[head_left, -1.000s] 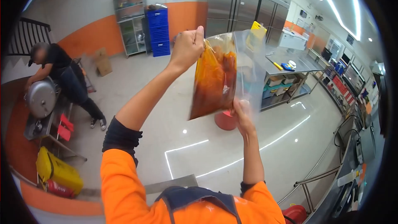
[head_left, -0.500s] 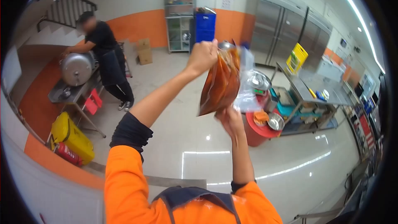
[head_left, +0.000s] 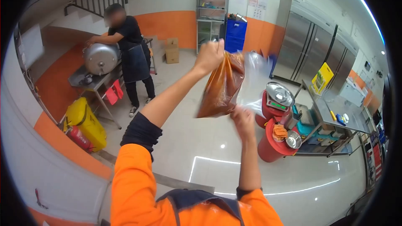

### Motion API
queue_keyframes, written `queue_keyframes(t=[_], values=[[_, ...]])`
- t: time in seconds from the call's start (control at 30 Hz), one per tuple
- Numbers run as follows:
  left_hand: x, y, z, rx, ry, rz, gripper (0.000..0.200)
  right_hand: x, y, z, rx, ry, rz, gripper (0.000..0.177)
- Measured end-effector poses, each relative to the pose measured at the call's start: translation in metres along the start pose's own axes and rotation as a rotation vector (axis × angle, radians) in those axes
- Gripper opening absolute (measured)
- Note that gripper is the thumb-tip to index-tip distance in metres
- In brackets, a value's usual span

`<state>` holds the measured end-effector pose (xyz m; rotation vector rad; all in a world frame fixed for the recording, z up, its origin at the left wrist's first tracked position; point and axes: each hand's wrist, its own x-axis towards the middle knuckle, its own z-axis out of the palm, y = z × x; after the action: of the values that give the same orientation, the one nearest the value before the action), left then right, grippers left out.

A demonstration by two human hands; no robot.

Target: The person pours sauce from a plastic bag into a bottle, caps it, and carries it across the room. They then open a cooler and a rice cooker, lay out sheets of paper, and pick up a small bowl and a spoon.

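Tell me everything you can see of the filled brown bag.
The filled brown bag looks like thin, glossy plastic, creased around reddish-brown, apparently liquid contents. It is held up in midair, tilted, its lower end leftward. The left hand grips its top; the right hand is at its lower right corner, exact grip unclear. Clear plastic shows alongside.
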<state>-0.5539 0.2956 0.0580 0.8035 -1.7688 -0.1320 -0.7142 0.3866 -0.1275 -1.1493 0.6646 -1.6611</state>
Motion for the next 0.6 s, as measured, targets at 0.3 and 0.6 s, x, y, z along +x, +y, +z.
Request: queue_keyframes(t=[0.3, 0.6], values=[[0.0, -0.017, -0.007, -0.073, 0.026, -0.005, 0.049, -0.006, -0.012, 0.03, 0.116, -0.011, 0.055, 0.025], [0.005, -0.034, -0.025, 0.048, 0.079, 0.159, 0.047, 0.002, -0.028, 0.027, -0.11, -0.133, 0.034, 0.025]])
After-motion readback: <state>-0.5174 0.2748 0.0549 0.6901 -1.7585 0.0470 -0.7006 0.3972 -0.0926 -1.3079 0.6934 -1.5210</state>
